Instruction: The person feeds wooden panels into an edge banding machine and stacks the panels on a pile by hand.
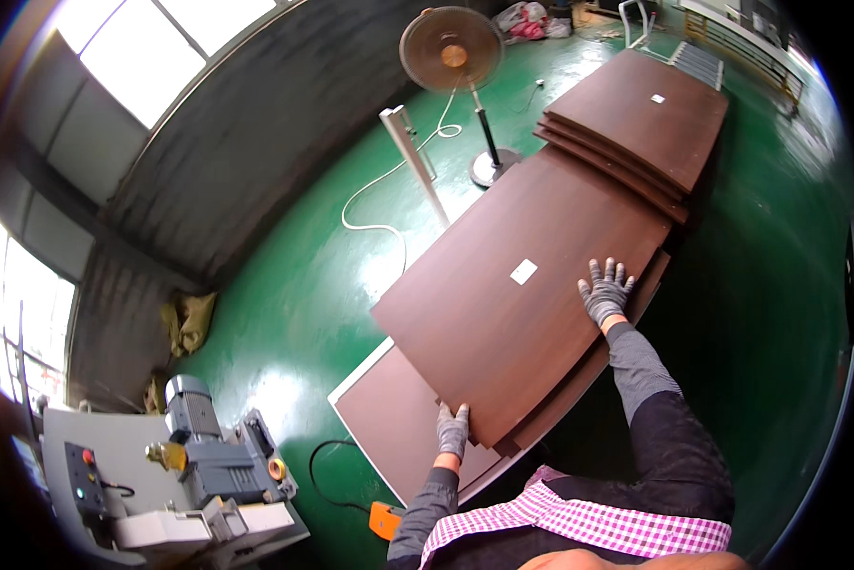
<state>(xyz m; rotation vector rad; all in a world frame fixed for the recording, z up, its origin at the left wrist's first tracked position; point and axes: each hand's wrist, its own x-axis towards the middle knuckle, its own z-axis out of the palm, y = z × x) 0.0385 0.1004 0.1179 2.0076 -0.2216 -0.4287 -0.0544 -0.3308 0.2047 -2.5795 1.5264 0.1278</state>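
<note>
A large brown panel (503, 351) with a small white label lies in front of me, askew on several similar brown panels (579, 375). My right hand (605, 294), in a grey glove with bare fingertips, rests on its top near the right edge. The fingers are spread and hold nothing. At the near left end, my left hand (452, 432), gloved alike, is closed on the panel's edge; some of its fingers are hidden. Below that end a lighter brown board with a white rim (389, 399) shows.
A taller stack of brown panels (636, 123) stands beyond. Past the left side are a round fan-like stand (453, 57), a pale post (412, 161) and a white cable on the green floor. A grey machine with a motor (199, 456) and an orange foot pedal (385, 520) are at lower left.
</note>
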